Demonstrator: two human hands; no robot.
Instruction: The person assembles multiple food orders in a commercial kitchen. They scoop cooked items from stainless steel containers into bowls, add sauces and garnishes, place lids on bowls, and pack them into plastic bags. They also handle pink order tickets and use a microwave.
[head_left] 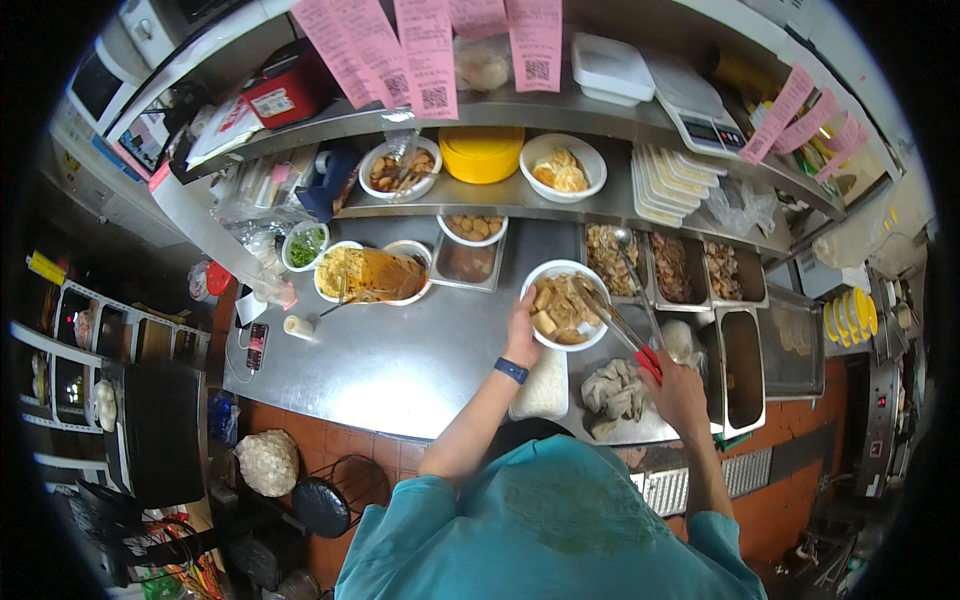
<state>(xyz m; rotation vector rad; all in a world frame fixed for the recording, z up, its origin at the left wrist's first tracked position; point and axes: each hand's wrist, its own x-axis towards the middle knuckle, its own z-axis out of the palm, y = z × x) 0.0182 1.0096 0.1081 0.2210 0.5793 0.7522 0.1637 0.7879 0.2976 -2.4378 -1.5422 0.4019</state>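
Observation:
My left hand (pixel 521 330), with a dark blue band at the wrist, grips the left rim of a white bowl (pixel 569 346). Pale tan and brownish chunks of food (pixel 553 310) fill the bowl, which is held above the counter. Metal tongs (pixel 622 330) with red grips are in my right hand (pixel 680 392), and their tips reach into the food. Below the bowl stands a white rectangular container (pixel 541 388). A crumpled grey cloth (pixel 612 392) lies just left of my right hand.
Metal pans of cooked food (pixel 677 268) stand beyond my right hand, with a ladle (pixel 623 238) in one. Bowls of yellow shreds (pixel 338 272) and chopped greens (pixel 305 245) sit left on the steel counter (pixel 400 370). Overhead, a shelf (pixel 480 197) holds bowls and a yellow-lidded tub (pixel 481 153).

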